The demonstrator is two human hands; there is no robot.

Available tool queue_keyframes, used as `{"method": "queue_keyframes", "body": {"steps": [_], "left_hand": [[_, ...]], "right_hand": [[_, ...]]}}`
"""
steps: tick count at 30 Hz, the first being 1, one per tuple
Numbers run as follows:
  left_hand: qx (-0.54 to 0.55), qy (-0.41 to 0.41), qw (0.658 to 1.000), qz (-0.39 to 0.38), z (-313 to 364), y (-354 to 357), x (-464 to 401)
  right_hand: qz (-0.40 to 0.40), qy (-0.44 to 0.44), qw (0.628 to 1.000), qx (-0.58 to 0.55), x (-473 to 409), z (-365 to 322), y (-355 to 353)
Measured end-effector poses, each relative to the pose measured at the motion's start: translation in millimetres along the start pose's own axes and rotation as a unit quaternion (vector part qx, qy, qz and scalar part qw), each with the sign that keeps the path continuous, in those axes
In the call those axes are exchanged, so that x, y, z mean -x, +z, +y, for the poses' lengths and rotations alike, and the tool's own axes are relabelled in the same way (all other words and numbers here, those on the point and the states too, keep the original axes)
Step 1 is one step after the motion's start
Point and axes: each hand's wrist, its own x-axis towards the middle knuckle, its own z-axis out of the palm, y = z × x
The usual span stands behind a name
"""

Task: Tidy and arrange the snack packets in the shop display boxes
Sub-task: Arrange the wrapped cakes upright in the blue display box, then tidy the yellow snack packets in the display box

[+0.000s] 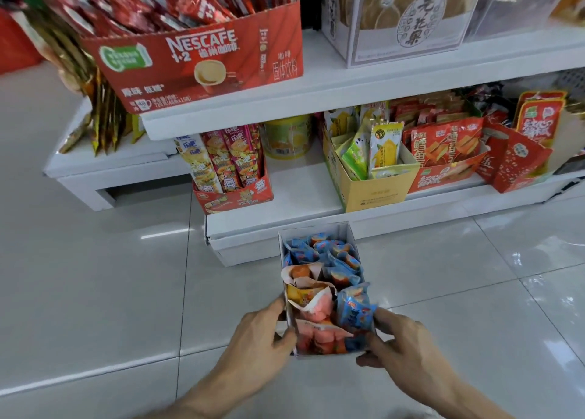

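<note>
The left hand [259, 333] grips the near-left corner of a narrow white display box [348, 228]; the right hand [400, 339] grips its near-right corner. The box, held above the tiled floor [95, 276] before the bottom shelf [300, 190], contains blue snack packets [329, 254] and pink packets [319, 336].
</note>
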Motion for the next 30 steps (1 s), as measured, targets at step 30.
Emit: {"method": "queue_keyframes", "body": {"steps": [30], "left_hand": [[-0.06, 0.069, 0.956, 0.28, 30, -61, -132]], "right_hand": [[0.221, -0.14, 0.963, 0.063, -136, -91, -15]]}}
